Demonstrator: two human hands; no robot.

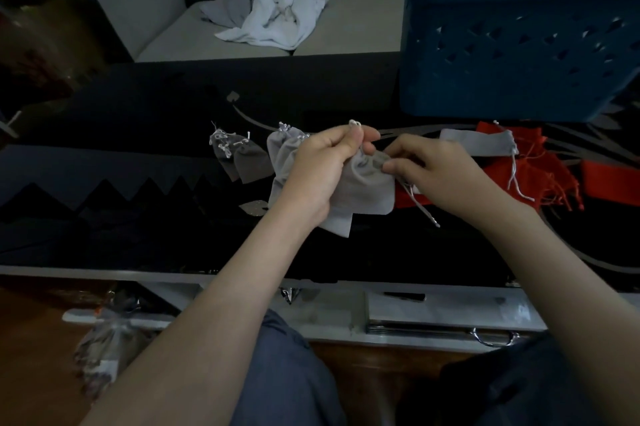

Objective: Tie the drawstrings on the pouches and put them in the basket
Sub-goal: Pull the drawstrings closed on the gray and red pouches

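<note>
Several small grey pouches (pixel 239 155) lay at the left of the dark glossy counter (pixel 138 134), necks bunched and cords knotted, so part of the job looked done. None of them could be seen inside the perforated blue plastic basket (pixel 519 54) at the far right, though, since its inside was hidden from view. And plenty was left: one flat grey pouch (pixel 485 145) with its cord hanging loose lay across a heap of red fabric pouches (pixel 540 162), all seemingly untied.

Right in the middle, the soft grey fabric pouch (pixel 367 186) was held just above the counter between both hands. The left hand (pixel 322 169) had its fingers clenched in a pinch on the white drawstring (pixel 355 124), a little loop poking up above the thumb. The right hand (pixel 436 169) pinched the puckered neck of that pouch. Its mouth was gathered tight, its body limp and creased, and another cord end trailed down toward the counter. Knot not finished, by my reckoning.
</note>
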